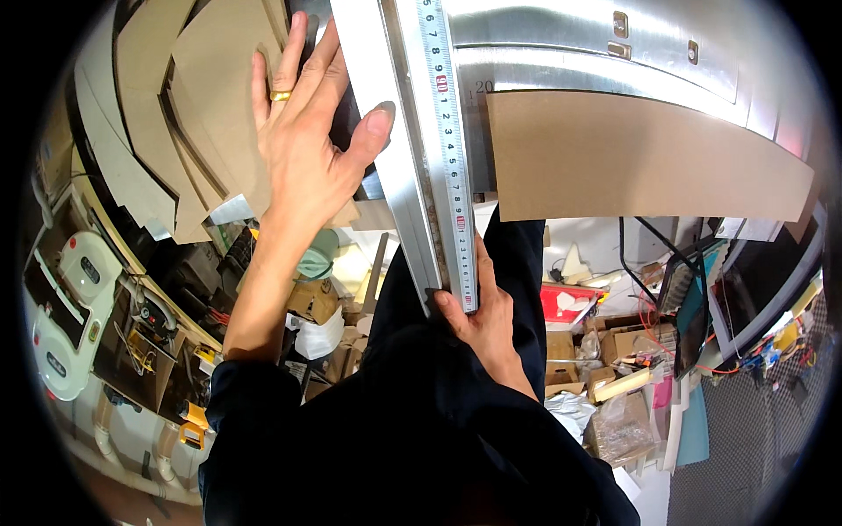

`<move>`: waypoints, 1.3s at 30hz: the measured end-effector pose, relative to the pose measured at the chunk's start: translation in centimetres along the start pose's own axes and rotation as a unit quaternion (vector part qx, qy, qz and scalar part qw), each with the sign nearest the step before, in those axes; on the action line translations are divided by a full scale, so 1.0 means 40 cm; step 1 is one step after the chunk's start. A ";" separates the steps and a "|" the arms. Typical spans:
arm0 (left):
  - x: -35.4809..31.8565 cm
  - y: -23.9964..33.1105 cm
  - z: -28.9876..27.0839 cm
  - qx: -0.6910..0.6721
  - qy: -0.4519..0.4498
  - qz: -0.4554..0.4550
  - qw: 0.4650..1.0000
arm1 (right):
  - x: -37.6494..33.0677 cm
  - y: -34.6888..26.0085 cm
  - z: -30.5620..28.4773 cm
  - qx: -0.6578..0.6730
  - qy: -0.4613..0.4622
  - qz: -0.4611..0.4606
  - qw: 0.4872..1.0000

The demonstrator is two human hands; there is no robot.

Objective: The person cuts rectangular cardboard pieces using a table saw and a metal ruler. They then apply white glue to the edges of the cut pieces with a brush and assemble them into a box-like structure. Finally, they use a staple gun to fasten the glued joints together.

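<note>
The long metal bar (399, 149) with its ruler strip (447, 149) runs from about 12 o'clock down to 6 o'clock, leaning a little toward 11 at the top. The right hand (482, 320) sits at the bar's near end, at its 6 o'clock tip; the fingers (443, 302) curl narrowly around the end, gripping it from below. The left hand (307, 131) lies at 9 o'clock from the bar, flat and spread wide on the cardboard sheets (219, 105), holding nothing; its thumb (373, 131) touches the bar's left edge. At 3 o'clock from the bar, a brown cardboard strip (649, 158) lies crosswise on the metal table (544, 35), its long axis at roughly a right angle to the bar. The right hand is nearer to the strip; the bar stands between the left hand and it.
</note>
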State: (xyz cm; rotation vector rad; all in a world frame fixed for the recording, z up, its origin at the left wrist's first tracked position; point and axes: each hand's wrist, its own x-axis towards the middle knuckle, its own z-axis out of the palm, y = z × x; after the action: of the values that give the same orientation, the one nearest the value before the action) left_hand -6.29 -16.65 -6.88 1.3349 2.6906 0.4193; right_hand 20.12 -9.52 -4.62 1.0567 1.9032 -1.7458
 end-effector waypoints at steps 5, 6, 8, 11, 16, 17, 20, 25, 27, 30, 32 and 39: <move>0.001 0.002 0.001 -0.003 -0.005 -0.006 1.000 | 0.001 0.002 -0.003 0.012 -0.008 0.001 1.000; 0.001 0.002 0.001 -0.003 -0.005 -0.004 1.000 | 0.001 0.002 -0.003 0.017 -0.007 0.002 1.000; -0.001 0.001 -0.002 0.008 -0.016 -0.005 1.000 | 0.003 0.001 -0.003 0.009 -0.002 -0.004 1.000; -0.004 -0.001 0.000 0.007 -0.012 -0.009 1.000 | 0.004 0.001 -0.003 0.008 -0.001 -0.007 1.000; -0.005 0.000 0.005 -0.001 -0.008 -0.001 1.000 | 0.002 0.006 -0.005 0.000 -0.010 -0.006 1.000; -0.004 0.000 0.005 -0.005 -0.005 -0.001 1.000 | 0.002 0.008 -0.004 -0.003 -0.011 -0.007 1.000; -0.003 0.004 0.002 -0.011 -0.006 -0.011 1.000 | 0.003 0.013 0.000 -0.015 -0.004 -0.018 1.000; -0.002 0.006 -0.001 -0.007 -0.006 -0.013 1.000 | 0.004 0.004 -0.004 -0.019 -0.002 -0.023 1.000; -0.002 0.004 -0.002 -0.008 -0.004 -0.010 1.000 | 0.002 -0.005 -0.011 -0.014 -0.028 0.010 0.999; -0.003 0.001 -0.004 0.016 -0.018 -0.001 1.000 | 0.004 -0.012 -0.017 -0.189 0.036 -0.045 0.980; -0.004 0.000 -0.006 0.019 -0.018 -0.002 1.000 | 0.009 -0.010 -0.013 -0.065 0.026 -0.045 0.996; -0.004 0.003 -0.003 0.018 -0.005 -0.010 1.000 | 0.008 0.011 -0.001 0.098 -0.013 0.024 0.995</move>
State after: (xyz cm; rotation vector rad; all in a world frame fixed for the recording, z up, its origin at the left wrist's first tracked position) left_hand -6.13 -16.73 -6.76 1.3157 2.7137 0.3642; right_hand 20.23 -9.41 -5.11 1.1295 1.7041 -1.9399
